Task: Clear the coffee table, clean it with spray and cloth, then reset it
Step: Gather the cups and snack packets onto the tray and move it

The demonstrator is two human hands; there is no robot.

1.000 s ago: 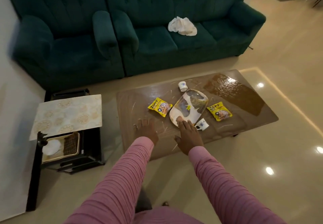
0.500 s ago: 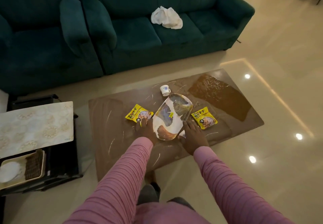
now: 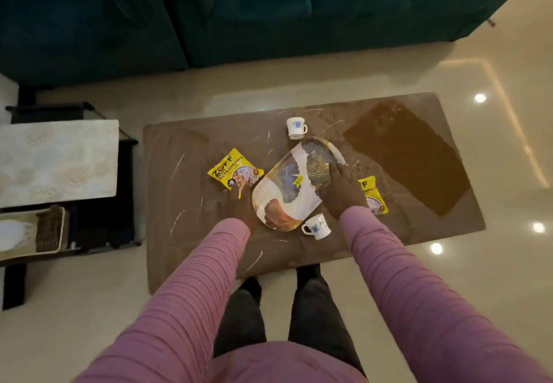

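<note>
Our hands have shifted to the rims of the tray (image 3: 287,191) mid-way along the tabletop (image 3: 179,173): our right hand (image 3: 341,194) curls over its right rim, hiding half a yellow packet (image 3: 374,192), while we cannot tell whether our left hand (image 3: 239,206) grips it.

Far cup (image 3: 296,127), near cup (image 3: 317,227), left packet (image 3: 235,171), right packet (image 3: 374,192) ring tray (image 3: 287,194), left tabletop (image 3: 179,167) bare
</note>
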